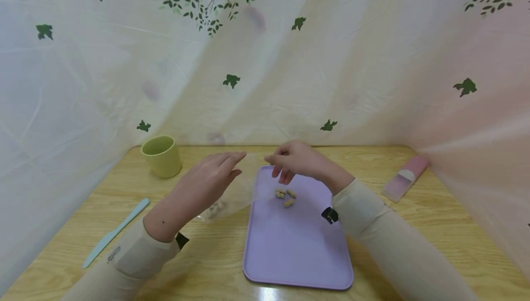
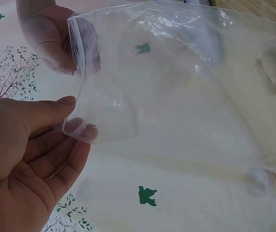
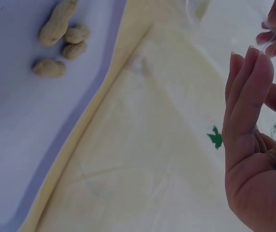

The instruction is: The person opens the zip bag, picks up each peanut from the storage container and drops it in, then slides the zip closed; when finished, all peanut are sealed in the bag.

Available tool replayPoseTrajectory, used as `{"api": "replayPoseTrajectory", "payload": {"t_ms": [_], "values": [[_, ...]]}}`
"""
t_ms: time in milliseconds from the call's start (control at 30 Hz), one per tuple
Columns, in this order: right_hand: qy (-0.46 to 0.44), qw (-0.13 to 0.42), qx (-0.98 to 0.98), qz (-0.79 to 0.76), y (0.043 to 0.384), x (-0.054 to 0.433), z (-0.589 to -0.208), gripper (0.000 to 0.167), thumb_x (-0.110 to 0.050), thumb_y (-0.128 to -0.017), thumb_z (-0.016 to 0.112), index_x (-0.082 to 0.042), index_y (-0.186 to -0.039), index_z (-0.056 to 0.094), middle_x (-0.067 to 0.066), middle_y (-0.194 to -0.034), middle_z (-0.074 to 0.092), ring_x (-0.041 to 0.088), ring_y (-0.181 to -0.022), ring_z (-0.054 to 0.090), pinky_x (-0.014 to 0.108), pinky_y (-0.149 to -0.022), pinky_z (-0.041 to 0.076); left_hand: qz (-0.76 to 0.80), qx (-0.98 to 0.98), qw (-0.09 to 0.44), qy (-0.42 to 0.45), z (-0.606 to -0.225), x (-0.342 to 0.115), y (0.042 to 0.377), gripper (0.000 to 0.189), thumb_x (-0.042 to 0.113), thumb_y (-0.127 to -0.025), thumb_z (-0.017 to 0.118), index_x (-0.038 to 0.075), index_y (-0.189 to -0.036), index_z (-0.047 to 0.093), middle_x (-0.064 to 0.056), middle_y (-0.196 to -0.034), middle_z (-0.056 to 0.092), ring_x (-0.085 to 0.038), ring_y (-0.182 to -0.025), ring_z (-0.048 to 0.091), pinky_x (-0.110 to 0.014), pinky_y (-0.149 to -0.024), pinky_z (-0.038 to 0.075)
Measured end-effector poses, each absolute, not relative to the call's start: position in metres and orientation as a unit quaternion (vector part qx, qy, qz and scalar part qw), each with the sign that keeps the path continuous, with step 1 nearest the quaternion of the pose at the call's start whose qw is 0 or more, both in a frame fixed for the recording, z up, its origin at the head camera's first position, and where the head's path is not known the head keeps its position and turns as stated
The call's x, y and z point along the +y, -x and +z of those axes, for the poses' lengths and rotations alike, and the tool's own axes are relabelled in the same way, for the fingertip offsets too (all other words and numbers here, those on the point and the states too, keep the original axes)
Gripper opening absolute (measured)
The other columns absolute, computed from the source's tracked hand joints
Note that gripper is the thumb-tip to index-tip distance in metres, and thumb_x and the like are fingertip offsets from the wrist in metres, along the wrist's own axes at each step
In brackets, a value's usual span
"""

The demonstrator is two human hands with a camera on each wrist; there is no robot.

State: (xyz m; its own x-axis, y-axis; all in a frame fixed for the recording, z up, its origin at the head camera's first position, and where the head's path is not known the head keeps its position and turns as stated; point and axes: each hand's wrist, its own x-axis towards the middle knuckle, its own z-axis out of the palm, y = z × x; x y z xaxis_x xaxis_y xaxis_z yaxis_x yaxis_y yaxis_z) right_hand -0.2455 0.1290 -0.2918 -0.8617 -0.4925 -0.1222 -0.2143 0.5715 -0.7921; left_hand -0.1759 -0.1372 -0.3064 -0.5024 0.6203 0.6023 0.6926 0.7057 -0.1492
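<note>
A clear zip bag hangs slanting down to the left, with several peanuts showing in its low end. My left hand pinches one corner of its zip edge between thumb and fingers; in the left wrist view that hand has its fingertips showing through the plastic. My right hand is at the opposite corner of the same edge, and some of its fingers show through the film. Several loose peanuts lie on the far part of a purple tray below my right hand.
A green cup stands at the back left of the wooden table. A pale blue spreader knife lies in front of it. To the right of the tray is a pink and clear case. A patterned curtain encloses the back and sides.
</note>
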Motion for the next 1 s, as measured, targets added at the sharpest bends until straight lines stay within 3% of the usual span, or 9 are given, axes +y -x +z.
{"api": "replayPoseTrajectory", "payload": {"t_ms": [367, 700, 1000], "values": [[0.168, 0.175, 0.871, -0.427, 0.266, 0.147, -0.306, 0.036, -0.038, -0.107, 0.067, -0.004, -0.110, 0.076, 0.024, -0.109, 0.079, 0.028, -0.079, 0.079, 0.041, -0.079, 0.070, -0.053, -0.868, 0.318, 0.378, -0.306, -0.137, 0.175, 0.049, 0.012, -0.096, 0.081, 0.002, -0.141, 0.065, -0.014, -0.124, 0.078, -0.030, -0.107, 0.079, -0.042, -0.091, 0.068], [0.144, 0.226, 0.886, -0.377, 0.283, 0.157, -0.327, 0.035, -0.028, -0.103, 0.072, 0.005, -0.112, 0.077, 0.013, -0.093, 0.081, 0.013, -0.068, 0.074, 0.029, -0.070, 0.067, -0.054, -0.869, 0.316, 0.377, -0.306, -0.136, 0.174, 0.049, 0.012, -0.096, 0.081, 0.002, -0.141, 0.065, -0.014, -0.125, 0.078, -0.030, -0.108, 0.079, -0.042, -0.093, 0.067], [0.139, 0.270, 0.896, -0.323, 0.288, 0.161, -0.338, 0.026, -0.026, -0.100, 0.076, -0.001, -0.098, 0.080, 0.005, -0.079, 0.075, 0.012, -0.065, 0.067, 0.024, -0.065, 0.061, -0.053, -0.867, 0.319, 0.379, -0.307, -0.136, 0.175, 0.049, 0.011, -0.096, 0.081, 0.001, -0.140, 0.065, -0.014, -0.125, 0.078, -0.030, -0.107, 0.079, -0.042, -0.091, 0.068]]}}
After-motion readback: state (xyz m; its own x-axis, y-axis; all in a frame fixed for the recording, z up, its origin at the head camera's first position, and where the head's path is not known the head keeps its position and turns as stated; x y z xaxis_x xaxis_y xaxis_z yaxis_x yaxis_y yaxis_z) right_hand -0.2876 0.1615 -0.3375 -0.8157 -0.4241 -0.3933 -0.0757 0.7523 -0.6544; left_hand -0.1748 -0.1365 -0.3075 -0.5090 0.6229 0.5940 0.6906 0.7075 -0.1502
